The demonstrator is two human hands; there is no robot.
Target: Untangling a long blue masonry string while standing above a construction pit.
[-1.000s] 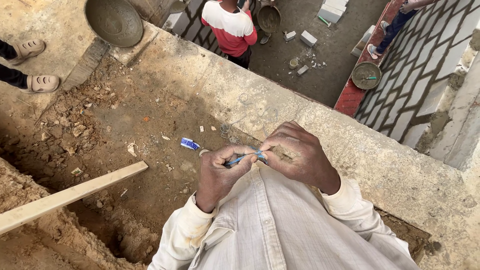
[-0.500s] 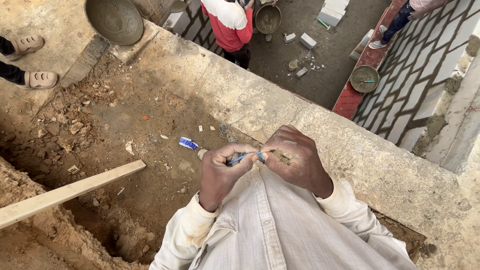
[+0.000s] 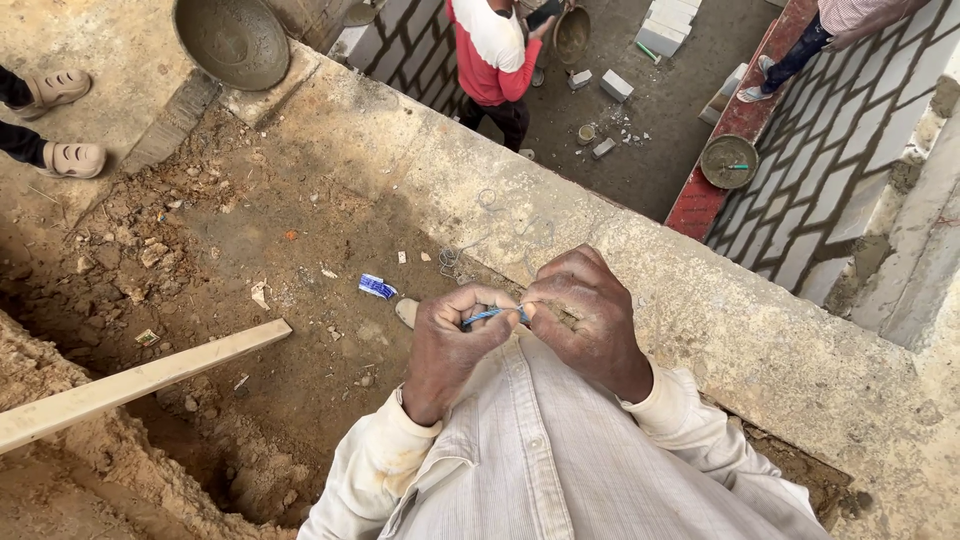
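Observation:
My left hand [image 3: 455, 345] and my right hand [image 3: 587, 318] are held close together in front of my chest, over a pale striped shirt. Between their fingertips runs a short piece of blue string [image 3: 492, 316], pinched at both ends. Both hands are dusty and their fingers are curled tight. Below them lies a concrete ledge [image 3: 700, 320] with thin wire loops [image 3: 500, 225] resting on it.
A wooden plank [image 3: 140, 380] crosses a dirt trench at the left. A metal pan [image 3: 232, 40] sits on the ledge's far end, by someone's sandalled feet [image 3: 60, 120]. Down below, a person in a red and white shirt [image 3: 490, 55] stands among blocks, beside another pan [image 3: 728, 162].
My hands stay together on the blue string, shifting slightly. The person in red below has moved a little across the ground.

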